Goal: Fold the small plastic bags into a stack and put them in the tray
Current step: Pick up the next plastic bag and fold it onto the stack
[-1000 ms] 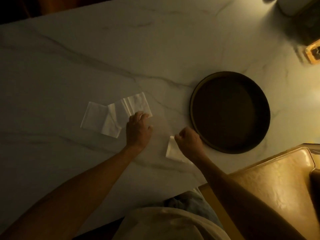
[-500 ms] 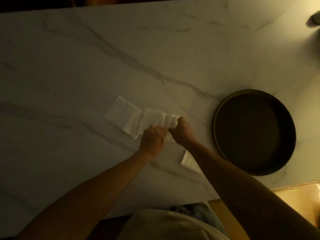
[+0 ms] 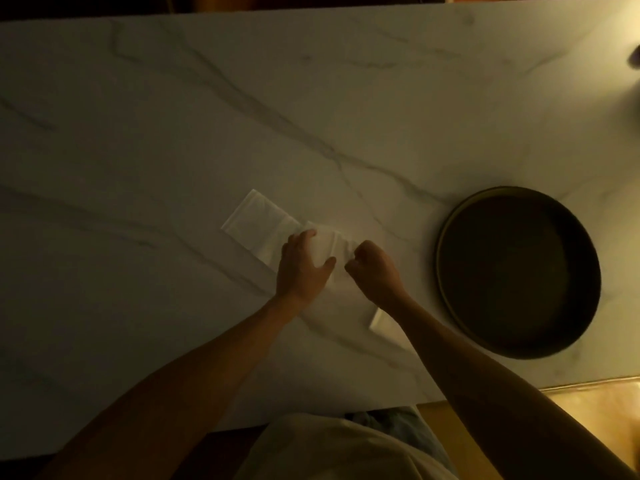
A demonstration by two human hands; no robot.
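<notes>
Two small clear plastic bags lie overlapping on the marble table. The left bag (image 3: pixel 258 225) lies flat and untouched. My left hand (image 3: pixel 302 265) presses on the right bag (image 3: pixel 327 242) with fingers spread, and my right hand (image 3: pixel 374 271) pinches that bag's right edge in a closed fist. A folded bag (image 3: pixel 382 325) rests nearer me, partly hidden under my right forearm. The round dark tray (image 3: pixel 450 237) sits to the right with nothing visible in it.
The marble table (image 3: pixel 173 133) stretches far and left of the bags. Its near edge runs just in front of my body. A tan padded seat (image 3: pixel 595 407) shows at the lower right, and a dark object (image 3: pixel 635 58) at the far right edge.
My right hand left the folded bag near me and took hold of the right unfolded bag. My left hand shifted onto that bag. The view has panned left.
</notes>
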